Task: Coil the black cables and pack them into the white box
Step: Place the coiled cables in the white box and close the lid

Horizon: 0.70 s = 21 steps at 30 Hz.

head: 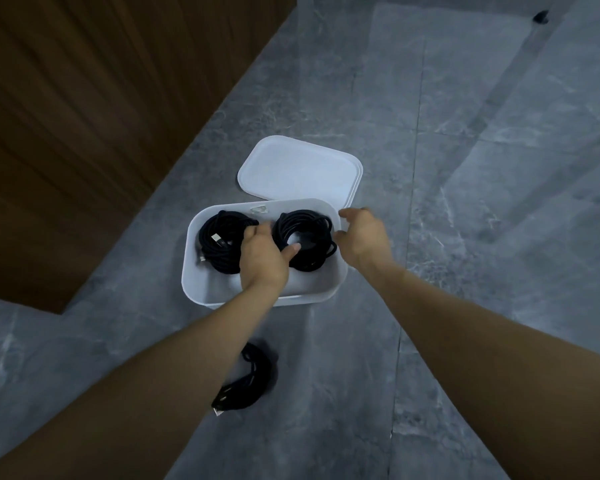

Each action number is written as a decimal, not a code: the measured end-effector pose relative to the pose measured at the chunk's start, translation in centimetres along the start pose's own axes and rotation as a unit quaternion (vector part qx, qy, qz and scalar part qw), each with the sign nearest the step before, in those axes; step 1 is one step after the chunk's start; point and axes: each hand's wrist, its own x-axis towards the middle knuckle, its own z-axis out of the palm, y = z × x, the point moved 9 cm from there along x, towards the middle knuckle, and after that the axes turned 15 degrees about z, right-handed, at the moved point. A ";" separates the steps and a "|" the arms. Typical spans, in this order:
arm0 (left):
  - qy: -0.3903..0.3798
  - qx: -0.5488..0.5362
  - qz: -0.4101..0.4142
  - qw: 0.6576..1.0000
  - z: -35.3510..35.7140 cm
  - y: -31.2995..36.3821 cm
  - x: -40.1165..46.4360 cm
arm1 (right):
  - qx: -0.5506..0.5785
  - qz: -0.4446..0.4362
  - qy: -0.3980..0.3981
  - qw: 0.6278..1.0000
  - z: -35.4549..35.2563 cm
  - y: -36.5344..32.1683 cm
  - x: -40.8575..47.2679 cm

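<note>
From the head view, looking down: the white box (pixel 201 268) sits open on the grey stone floor (pixel 465 237), and everything here is placed around it. Inside the box, on its left side, lies one coiled black cable (pixel 219 240) with a silver plug showing on top. On the box's right side lies a second coil (pixel 305 237), a neat ring with a pale gap at its centre. The left hand (pixel 262 258) reaches into the middle of the box between the two coils, thumb stretched across onto the near edge of the right coil and fingers spread over the gap between them (loose, not clamped on anything that I can see). The right hand (pixel 361 237) hovers at the box's right rim, fingers parted and curled, its fingertips close to the outer edge of the right coil; whether they touch it I cannot tell. Just behind the box, overlapping its far edge, lies the white lid (pixel 302 168), flat. In front of the box, on the floor, a third black cable (pixel 250 382) lies bundled, partly hidden by the left forearm. A dark wooden panel (pixel 84 116) stands off to the box's left.
</note>
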 end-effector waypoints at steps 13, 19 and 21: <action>-0.057 0.043 0.073 0.995 -5.2 -5.5 -10.7 | -0.155 -0.225 -0.105 0.956 8.4 -3.9 -13.0; -0.169 0.090 0.085 0.978 -2.7 -8.3 -15.0 | -0.246 -0.235 -0.195 0.920 12.4 -0.4 -16.6; -0.212 0.140 0.094 0.963 -1.8 -9.1 -16.1 | -0.260 -0.204 -0.211 0.920 12.8 0.8 -16.4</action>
